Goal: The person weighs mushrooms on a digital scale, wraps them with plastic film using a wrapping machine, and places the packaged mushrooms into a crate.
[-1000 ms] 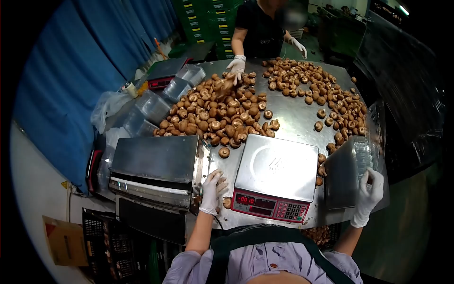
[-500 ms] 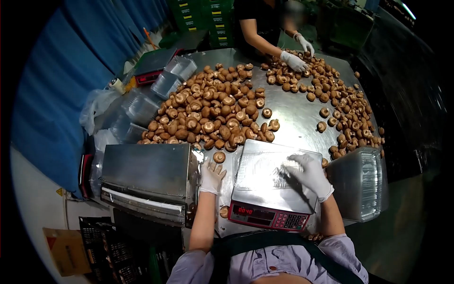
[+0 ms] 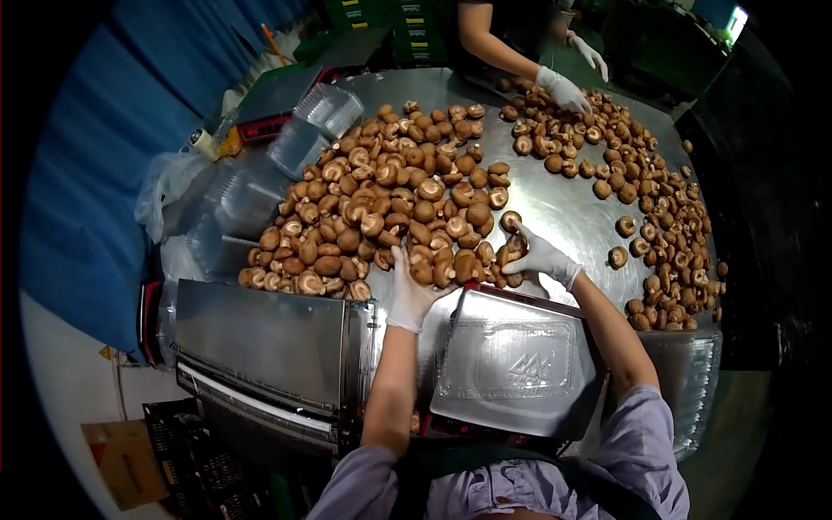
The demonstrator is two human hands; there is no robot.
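My left hand [image 3: 411, 293], in a white glove, is at the near edge of a large pile of brown mushrooms [image 3: 381, 199], its fingers apart against the nearest ones. My right hand [image 3: 539, 258], also gloved, curls around a mushroom [image 3: 513, 250] at the pile's right side. Between and below my hands lies the scale [image 3: 520, 416], with a clear plastic tray [image 3: 511, 360] on its metal plate. The scale's display is mostly hidden. Several mushrooms lie between my two hands.
A metal sealing machine [image 3: 260, 342] stands left of the scale. Clear trays [image 3: 247, 195] lie at the left, and a tray stack [image 3: 685, 381] at the right. Across the metal table [image 3: 572, 204], a co-worker's gloved hand [image 3: 563, 89] touches a second mushroom pile [image 3: 667, 234].
My right hand has moved from the tray stack over the scale to the mushrooms. A clear tray now lies on the scale. My left hand has reached forward to the pile.
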